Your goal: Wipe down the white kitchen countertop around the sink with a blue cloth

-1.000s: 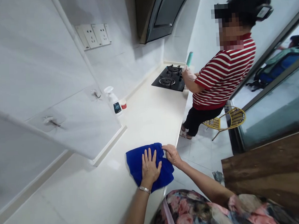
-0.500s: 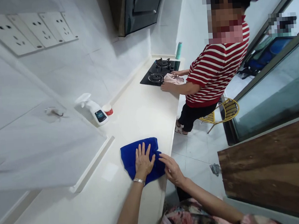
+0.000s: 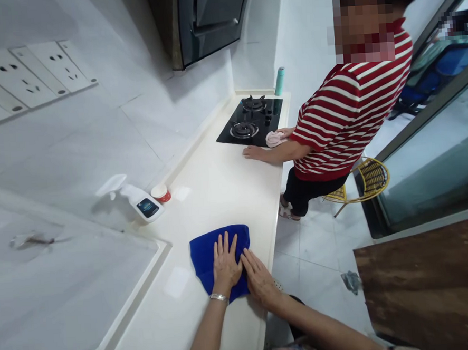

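Note:
A blue cloth (image 3: pixel 202 253) lies spread on the white countertop (image 3: pixel 227 196). Flat on its middle rests my left hand (image 3: pixel 226 268), fingers stretched out and a silver bracelet at the wrist. Beside it, my right hand (image 3: pixel 261 283) lies along the cloth's right edge, fingers extended and fingertips close to my left thumb. It covers part of that edge. Neither hand is closed around the cloth.
A white spray bottle (image 3: pixel 140 202) and a red-and-white tub (image 3: pixel 161 193) stand by the wall. Farther along, a person in a striped shirt (image 3: pixel 352 104) holds a pink cloth (image 3: pixel 275 138) at the black gas stove (image 3: pixel 250 122). A yellow chair (image 3: pixel 371 180) stands behind.
My right hand has moved left and down onto the cloth's right edge, whose crumpled part no longer shows. The other person's hand and pink cloth have shifted toward the stove's near corner.

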Demonstrator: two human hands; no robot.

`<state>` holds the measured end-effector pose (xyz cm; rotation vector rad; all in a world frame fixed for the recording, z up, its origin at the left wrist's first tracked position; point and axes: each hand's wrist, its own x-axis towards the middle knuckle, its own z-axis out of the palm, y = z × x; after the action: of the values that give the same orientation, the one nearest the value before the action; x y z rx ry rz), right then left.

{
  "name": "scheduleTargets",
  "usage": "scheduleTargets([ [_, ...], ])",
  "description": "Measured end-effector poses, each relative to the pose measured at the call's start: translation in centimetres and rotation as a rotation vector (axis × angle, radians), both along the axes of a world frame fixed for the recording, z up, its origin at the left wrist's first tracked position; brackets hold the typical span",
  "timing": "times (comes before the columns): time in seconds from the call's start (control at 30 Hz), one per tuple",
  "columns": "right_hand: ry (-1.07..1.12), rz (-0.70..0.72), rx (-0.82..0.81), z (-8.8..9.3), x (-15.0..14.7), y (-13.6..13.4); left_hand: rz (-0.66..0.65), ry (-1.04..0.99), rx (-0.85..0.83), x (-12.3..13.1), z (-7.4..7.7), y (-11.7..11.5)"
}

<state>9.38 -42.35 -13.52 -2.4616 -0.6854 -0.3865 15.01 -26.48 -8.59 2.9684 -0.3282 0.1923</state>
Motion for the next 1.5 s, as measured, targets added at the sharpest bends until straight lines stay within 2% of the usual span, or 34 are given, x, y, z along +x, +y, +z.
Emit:
scheduleTargets([
  [0.1,0.014,-0.014,0.059,0.6,1.9,-3.7,0.036,-0.018,-0.029,4.1,-0.1,-1.8],
  [0.17,0.023,-0.03,0.116,1.0,2.1,-6.6,0.049,-0.027,-0.042,6.8,-0.3,-2.9],
  [0.3,0.049,-0.118,0.204,1.1,-0.1,-11.9,0.059,-0.014,-0.065,12.1,-0.3,-4.8],
  [0.4,0.037,-0.19,0.241,0.7,-2.5,-14.4,0.081,-0.003,-0.077,15.4,0.0,-5.8],
  [0.5,0.048,-0.18,0.253,0.5,-4.1,-15.8,0.106,-0.011,-0.081,17.2,0.1,-6.3],
  [0.6,0.086,-0.127,0.286,1.0,-4.8,-16.1,0.092,-0.041,-0.084,17.0,-0.1,-6.4],
  [0.67,0.103,-0.103,0.316,1.7,-5.0,-15.7,0.063,-0.068,-0.085,15.8,-0.2,-6.5],
  [0.77,0.111,-0.094,0.34,3.0,-5.2,-15.0,0.022,-0.094,-0.085,12.6,-0.4,-6.8],
  [0.97,0.108,-0.008,0.313,4.5,-6.8,-13.7,-0.047,-0.085,-0.064,3.6,-0.8,-8.3],
  [1.1,0.087,0.063,0.243,4.9,-8.0,-12.7,-0.071,-0.084,-0.04,-2.2,-0.8,-8.0],
  [1.2,0.053,0.143,0.187,5.3,-8.6,-11.7,-0.105,-0.075,-0.034,-5.9,-0.4,-6.2],
  [1.3,0.056,0.219,0.164,5.9,-9.3,-10.7,-0.127,-0.056,-0.02,-9.7,0.1,-3.4],
  [1.5,0.056,0.291,0.166,5.7,-11.0,-9.7,0.005,-0.015,0.014,-19.3,0.3,3.4],
])
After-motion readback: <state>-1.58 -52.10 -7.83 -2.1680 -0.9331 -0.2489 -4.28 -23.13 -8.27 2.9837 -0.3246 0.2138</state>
